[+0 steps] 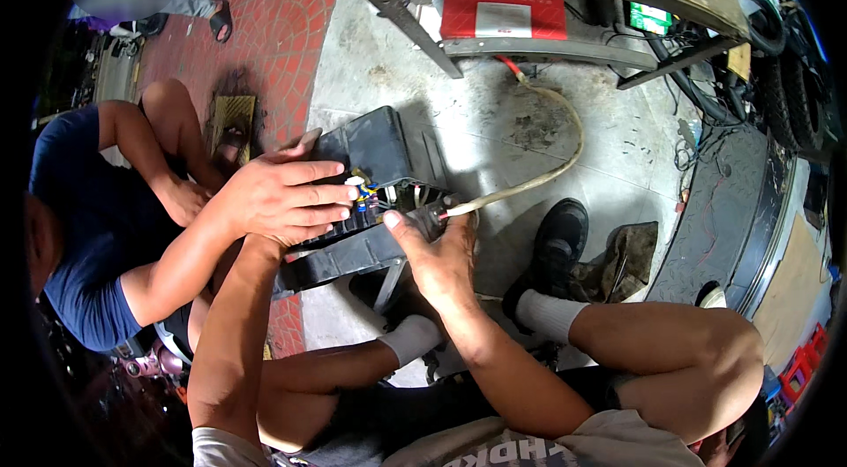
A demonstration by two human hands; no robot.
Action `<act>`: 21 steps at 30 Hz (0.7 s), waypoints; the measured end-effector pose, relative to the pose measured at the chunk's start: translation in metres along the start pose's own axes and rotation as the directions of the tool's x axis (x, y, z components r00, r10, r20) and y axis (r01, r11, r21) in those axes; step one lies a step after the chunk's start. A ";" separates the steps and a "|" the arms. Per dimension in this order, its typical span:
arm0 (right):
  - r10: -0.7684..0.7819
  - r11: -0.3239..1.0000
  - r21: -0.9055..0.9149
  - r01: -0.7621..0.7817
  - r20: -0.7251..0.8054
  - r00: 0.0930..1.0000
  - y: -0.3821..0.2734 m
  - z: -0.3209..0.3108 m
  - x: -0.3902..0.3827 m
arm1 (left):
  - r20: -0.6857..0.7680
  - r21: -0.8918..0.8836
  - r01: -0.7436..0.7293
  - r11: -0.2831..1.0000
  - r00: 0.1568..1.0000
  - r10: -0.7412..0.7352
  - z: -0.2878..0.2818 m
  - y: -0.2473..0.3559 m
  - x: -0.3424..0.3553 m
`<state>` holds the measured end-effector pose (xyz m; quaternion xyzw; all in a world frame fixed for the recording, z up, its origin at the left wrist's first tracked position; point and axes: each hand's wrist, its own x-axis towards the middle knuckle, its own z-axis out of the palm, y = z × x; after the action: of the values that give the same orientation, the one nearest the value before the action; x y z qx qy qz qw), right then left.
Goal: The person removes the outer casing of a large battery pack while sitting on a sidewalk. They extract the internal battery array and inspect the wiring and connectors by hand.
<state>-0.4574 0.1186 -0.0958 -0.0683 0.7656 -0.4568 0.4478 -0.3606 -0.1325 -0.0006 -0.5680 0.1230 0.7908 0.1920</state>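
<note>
Your right hand (441,259) is curled around the near right edge of the black plastic housing (375,145), thumb pointing up toward the cluster of small coloured connectors (366,193) in its open middle; the fingers are hidden behind the edge, so you cannot tell how tightly they close. Your left hand (278,198) lies flat and open across the housing's left side, pressing rather than gripping, fingertips just beside the connectors. You seem to be steadying the housing while working at its wiring; the next move likely needs one hand freed for fine finger work. A pale cable (547,176) runs from beside your right hand far right toward the red box (503,15) under the frame. A second person crouches at left.
</note>
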 end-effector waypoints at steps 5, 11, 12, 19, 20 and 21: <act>-0.065 0.976 0.212 0.052 0.057 0.996 0.013 0.004 0.015 | 0.198 -0.117 -0.064 0.991 0.976 0.087 -0.051 0.000 0.021; -0.182 0.932 0.330 0.148 0.075 0.980 -0.022 0.001 0.021 | 0.640 0.685 -0.713 0.151 0.687 0.344 -0.068 0.017 0.021; -0.169 0.937 0.322 0.133 0.087 0.982 -0.022 0.001 0.024 | 0.616 0.681 -0.711 0.176 0.685 0.389 -0.070 0.016 0.028; -0.109 0.971 0.226 0.075 0.141 0.984 -0.013 -0.001 0.038 | 0.169 0.664 -0.496 0.559 0.829 0.533 -0.067 0.005 0.043; -0.104 0.977 0.200 0.073 0.146 0.984 -0.015 -0.001 0.037 | 0.103 0.935 -0.278 0.222 0.809 0.579 -0.031 0.003 0.024; -0.098 0.982 0.173 0.071 0.152 0.983 -0.018 -0.001 0.035 | 0.151 0.964 -0.262 0.051 0.692 0.706 -0.047 0.000 0.037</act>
<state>-0.4844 0.0907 -0.1038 -0.0997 0.6825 -0.5311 0.4921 -0.3307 -0.1457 -0.0513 -0.3882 0.7895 0.4413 0.1769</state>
